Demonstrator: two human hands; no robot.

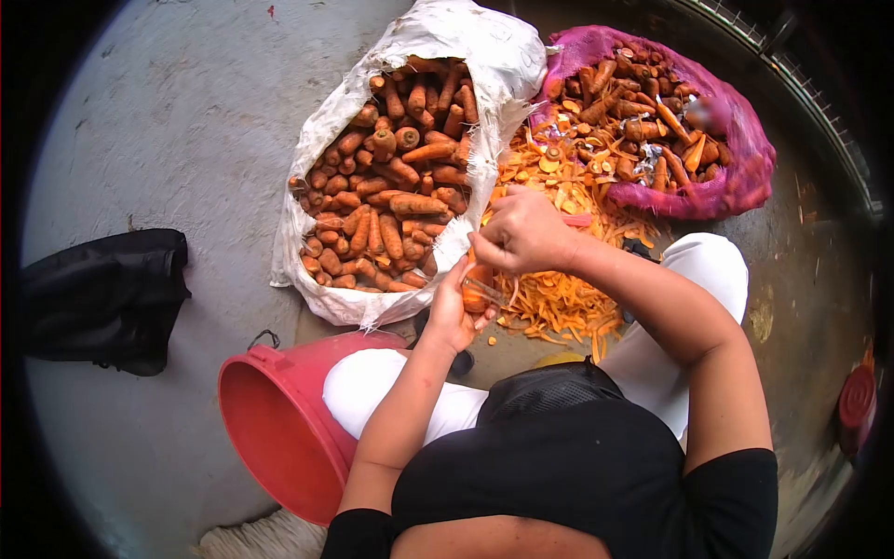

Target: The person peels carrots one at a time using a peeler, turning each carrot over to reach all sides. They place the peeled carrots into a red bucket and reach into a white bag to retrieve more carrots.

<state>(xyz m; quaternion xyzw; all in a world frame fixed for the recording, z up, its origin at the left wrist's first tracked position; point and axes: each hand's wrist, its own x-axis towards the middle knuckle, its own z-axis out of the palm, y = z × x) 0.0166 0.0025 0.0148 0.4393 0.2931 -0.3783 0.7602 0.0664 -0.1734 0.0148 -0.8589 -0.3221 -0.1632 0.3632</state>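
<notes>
A carrot (474, 287) is held in my left hand (453, 312), the fingers curled round it in front of my lap. My right hand (526, 230) is closed just above, gripping a peeler whose pink handle (577, 221) sticks out behind the fist. The thin blade part lies against the carrot, partly blurred. Below and beyond my hands spreads a heap of orange carrot peelings (559, 303). Left of my hands lies an open white sack (321, 177) full of unpeeled carrots (391, 200).
A pink mesh sack (750, 154) with more carrots and scraps lies at the back right. To the left, a red bucket (279, 438) is tipped on its side by my knee. Black cloth (107, 298) lies on the grey floor (214, 121). A red object (857, 401) is at the far right.
</notes>
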